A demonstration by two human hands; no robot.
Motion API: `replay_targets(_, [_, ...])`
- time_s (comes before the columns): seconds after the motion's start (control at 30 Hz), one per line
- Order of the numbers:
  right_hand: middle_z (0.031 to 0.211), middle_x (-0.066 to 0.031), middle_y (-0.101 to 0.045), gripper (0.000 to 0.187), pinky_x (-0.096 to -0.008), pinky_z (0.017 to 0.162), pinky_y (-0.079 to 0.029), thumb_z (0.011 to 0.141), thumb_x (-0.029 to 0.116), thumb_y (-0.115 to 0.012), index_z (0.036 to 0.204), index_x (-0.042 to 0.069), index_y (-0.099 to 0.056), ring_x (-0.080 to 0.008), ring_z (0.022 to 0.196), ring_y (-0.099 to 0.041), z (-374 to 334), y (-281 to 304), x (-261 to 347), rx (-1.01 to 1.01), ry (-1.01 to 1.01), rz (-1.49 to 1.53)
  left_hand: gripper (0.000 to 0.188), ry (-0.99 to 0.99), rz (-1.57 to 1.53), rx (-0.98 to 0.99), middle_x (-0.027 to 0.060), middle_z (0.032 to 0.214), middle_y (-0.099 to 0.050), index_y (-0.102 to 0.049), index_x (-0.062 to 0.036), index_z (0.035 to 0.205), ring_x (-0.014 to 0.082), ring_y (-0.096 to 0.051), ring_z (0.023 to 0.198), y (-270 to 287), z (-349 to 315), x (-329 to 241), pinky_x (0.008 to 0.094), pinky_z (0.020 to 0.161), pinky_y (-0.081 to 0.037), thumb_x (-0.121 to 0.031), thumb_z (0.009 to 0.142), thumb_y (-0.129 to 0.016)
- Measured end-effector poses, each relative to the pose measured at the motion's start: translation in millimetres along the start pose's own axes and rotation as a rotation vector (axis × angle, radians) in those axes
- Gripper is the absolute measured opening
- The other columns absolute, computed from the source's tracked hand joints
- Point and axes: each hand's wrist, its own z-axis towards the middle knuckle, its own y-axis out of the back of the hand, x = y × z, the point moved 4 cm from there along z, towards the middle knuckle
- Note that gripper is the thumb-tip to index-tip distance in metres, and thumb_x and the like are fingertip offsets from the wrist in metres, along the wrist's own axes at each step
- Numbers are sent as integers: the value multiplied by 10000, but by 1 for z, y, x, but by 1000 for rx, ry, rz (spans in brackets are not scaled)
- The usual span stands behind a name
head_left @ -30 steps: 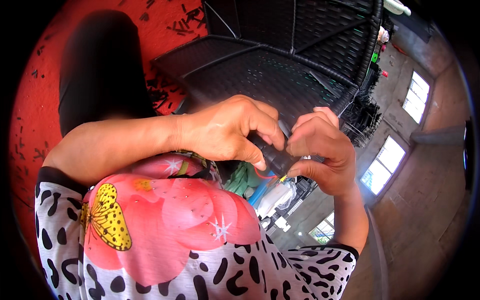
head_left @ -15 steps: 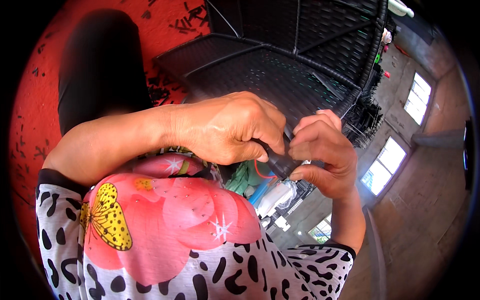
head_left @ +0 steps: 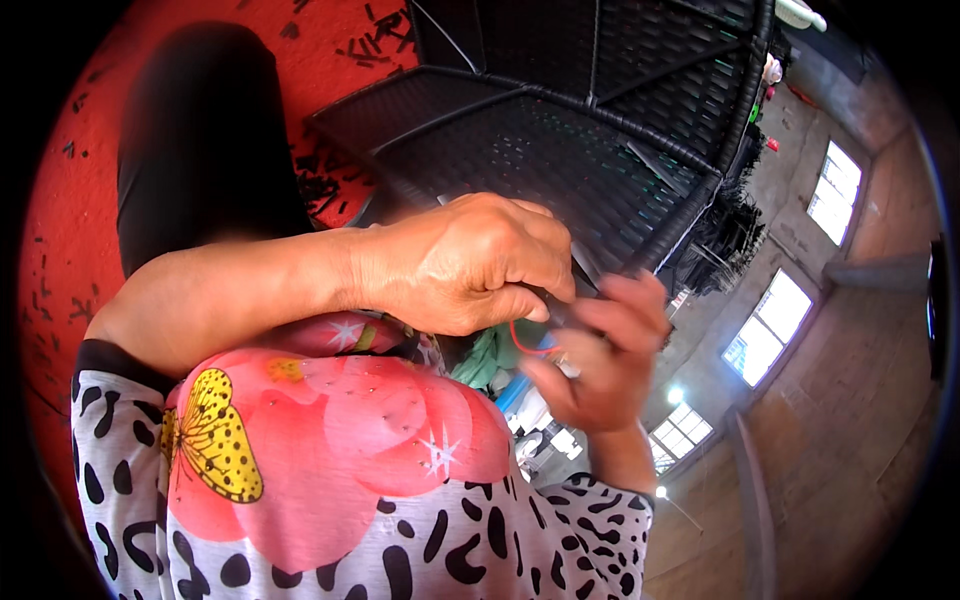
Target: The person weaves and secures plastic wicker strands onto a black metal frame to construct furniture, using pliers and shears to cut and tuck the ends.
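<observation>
In front of my chest, my left hand [head_left: 478,262] is closed, thumb against bent fingers. A dark strip [head_left: 582,278] shows at its fingertips, and most of it is hidden. Just to the right is my right hand [head_left: 602,352], its fingers curved and smeared by motion, so its grip is unclear. Beyond both hands stands a black woven wicker piece [head_left: 500,140] with wrapped frame bars. Its near edge passes behind my hands. A thin red-orange loop [head_left: 528,350] hangs below my left thumb.
Black strip scraps [head_left: 320,188] litter the red floor [head_left: 80,215] beside my bent leg [head_left: 205,130]. Green cloth or plastic [head_left: 485,358] and a blue item [head_left: 514,392] lie below my hands. A bundle of black strands [head_left: 735,225] is at the wicker's right edge.
My right hand has moved left and down, away from the wicker's edge. The wide dark piece between the hands no longer shows there. My left hand has barely moved.
</observation>
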Motion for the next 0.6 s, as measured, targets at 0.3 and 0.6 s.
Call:
replay_targets(0.3, [968, -121, -575, 350, -465, 890, -361, 596, 200, -785, 814, 23, -574, -310, 976, -557, 20, 9, -9, 206, -57, 178, 240, 71, -157, 11, 124, 852, -601, -626, 3, 878, 291, -568, 820, -4, 5, -5, 379, 743, -442, -84, 672, -713])
replay_targets(0.6, [976, -114, -573, 346, -466, 900, -363, 587, 181, -793, 801, 31, -567, -312, 979, -558, 21, 6, -5, 184, -37, 151, 224, 69, -131, 22, 108, 838, -580, -620, -14, 848, 275, -553, 813, -1, 13, -12, 370, 733, -424, -24, 642, -706])
